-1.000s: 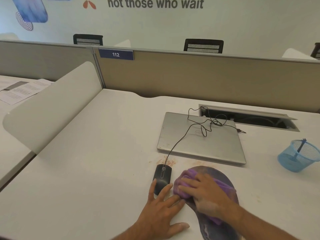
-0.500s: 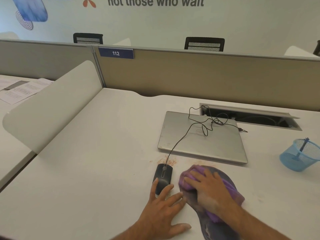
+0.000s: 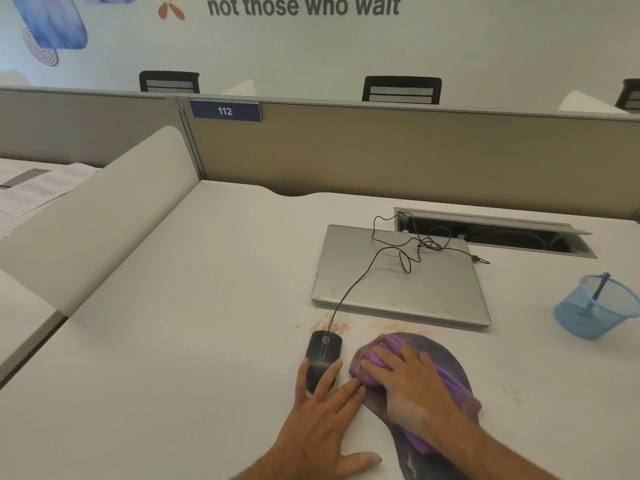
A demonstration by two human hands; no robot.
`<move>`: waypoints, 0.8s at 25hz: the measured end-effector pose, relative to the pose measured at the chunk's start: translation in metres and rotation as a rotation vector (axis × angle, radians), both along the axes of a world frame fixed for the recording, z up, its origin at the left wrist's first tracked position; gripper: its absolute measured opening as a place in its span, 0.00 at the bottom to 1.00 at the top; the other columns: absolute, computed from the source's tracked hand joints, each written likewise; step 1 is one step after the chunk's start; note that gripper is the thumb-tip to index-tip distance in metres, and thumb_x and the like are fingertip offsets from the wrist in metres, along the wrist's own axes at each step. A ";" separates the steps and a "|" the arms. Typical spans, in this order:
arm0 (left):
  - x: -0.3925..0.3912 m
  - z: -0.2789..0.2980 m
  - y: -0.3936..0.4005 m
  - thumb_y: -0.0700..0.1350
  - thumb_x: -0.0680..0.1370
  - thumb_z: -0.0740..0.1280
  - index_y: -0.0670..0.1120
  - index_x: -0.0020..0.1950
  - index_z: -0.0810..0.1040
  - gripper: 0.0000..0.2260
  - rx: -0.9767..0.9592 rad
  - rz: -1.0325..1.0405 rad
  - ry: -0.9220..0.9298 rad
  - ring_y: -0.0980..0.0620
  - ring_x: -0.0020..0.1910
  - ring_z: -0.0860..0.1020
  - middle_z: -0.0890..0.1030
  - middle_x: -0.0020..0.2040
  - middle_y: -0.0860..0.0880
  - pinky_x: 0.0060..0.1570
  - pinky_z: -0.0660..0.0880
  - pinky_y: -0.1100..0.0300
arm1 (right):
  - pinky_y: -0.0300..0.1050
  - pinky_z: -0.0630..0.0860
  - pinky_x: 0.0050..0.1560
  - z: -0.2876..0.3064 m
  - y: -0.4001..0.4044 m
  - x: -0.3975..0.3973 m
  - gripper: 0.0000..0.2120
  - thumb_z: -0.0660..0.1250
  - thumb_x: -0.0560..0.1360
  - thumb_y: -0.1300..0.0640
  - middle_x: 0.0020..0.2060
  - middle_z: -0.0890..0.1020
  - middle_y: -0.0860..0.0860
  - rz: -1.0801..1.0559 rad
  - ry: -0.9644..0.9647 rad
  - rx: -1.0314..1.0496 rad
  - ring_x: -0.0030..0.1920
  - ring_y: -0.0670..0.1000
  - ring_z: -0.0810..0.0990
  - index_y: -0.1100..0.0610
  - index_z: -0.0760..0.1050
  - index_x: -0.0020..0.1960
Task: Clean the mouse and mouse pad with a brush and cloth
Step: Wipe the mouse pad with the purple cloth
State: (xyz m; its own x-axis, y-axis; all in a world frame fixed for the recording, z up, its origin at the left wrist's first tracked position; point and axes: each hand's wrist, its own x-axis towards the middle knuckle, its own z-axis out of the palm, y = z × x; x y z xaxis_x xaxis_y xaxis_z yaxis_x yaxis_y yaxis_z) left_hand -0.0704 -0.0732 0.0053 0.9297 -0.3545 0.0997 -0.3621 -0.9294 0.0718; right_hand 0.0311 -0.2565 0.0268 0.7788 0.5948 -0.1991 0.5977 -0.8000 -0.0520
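On the white table (image 3: pixel 194 341) the right hand (image 3: pixel 412 386) lies palm-down on a bunched purple cloth (image 3: pixel 450 386), its fingers (image 3: pixel 377 370) spread flat and pressing the cloth onto the dark mouse pad (image 3: pixel 440 355), which sits at about 5 o'clock in the view and runs off the bottom edge. The left hand (image 3: pixel 322 431) rests flat on the table at 6 o'clock, its fingers straight and fanned wide, holding nothing; two fingertips touch the near end of the black wired mouse (image 3: pixel 323 358), and others reach the left edge of the mouse pad. The mouse lies just beside the pad at its 9 o'clock, on the bare table. Its thin black cable (image 3: pixel 353 289) runs toward 1 o'clock, up over a closed silver laptop (image 3: pixel 398 282), where it loops in a loose tangle; the round logo on the lid is too faint to read for certain. Reddish-brown smears (image 3: pixel 332 325) mark the table between the laptop's near edge and the mouse. At 3 o'clock a blue mesh cup (image 3: pixel 595 313) stands tilted in the wide-angle view with a dark blue brush handle (image 3: pixel 601 287) sticking out of it. Behind the laptop an open cable tray (image 3: pixel 495 233) is sunk into the table. On the beige partition (image 3: pixel 415 154) at 11 o'clock a blue plate (image 3: pixel 225 111) reads "112", and the wall above carries grey lettering (image 3: pixel 304 5) reading "not those who wait". Printed sheets (image 3: pixel 38 188) lie on the neighbouring desk at 9 o'clock; their text is too small to read.
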 end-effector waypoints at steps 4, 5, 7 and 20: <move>0.003 0.000 0.000 0.79 0.73 0.52 0.54 0.71 0.76 0.39 0.007 -0.017 0.026 0.43 0.75 0.68 0.75 0.71 0.57 0.67 0.52 0.31 | 0.57 0.54 0.71 -0.001 -0.002 -0.005 0.25 0.55 0.78 0.40 0.76 0.58 0.43 0.008 -0.004 0.012 0.74 0.57 0.55 0.37 0.52 0.73; 0.005 0.000 0.000 0.80 0.72 0.52 0.54 0.70 0.77 0.40 0.023 -0.011 0.037 0.43 0.75 0.68 0.76 0.71 0.57 0.67 0.53 0.32 | 0.58 0.53 0.71 -0.002 -0.002 -0.006 0.25 0.53 0.78 0.38 0.77 0.57 0.44 0.017 -0.010 -0.004 0.74 0.57 0.55 0.37 0.51 0.73; 0.008 -0.002 0.000 0.81 0.71 0.52 0.55 0.70 0.77 0.41 0.055 -0.010 0.045 0.42 0.75 0.68 0.76 0.71 0.57 0.67 0.53 0.31 | 0.61 0.52 0.71 -0.004 -0.002 -0.006 0.25 0.52 0.79 0.38 0.77 0.57 0.47 0.040 -0.025 -0.062 0.75 0.59 0.55 0.39 0.50 0.74; 0.014 -0.001 -0.003 0.81 0.70 0.54 0.56 0.64 0.81 0.38 -0.055 -0.036 -0.026 0.45 0.69 0.75 0.81 0.63 0.60 0.65 0.59 0.33 | 0.65 0.59 0.69 -0.001 0.002 0.004 0.27 0.59 0.81 0.53 0.71 0.63 0.62 -0.012 -0.182 -0.271 0.69 0.66 0.62 0.59 0.52 0.75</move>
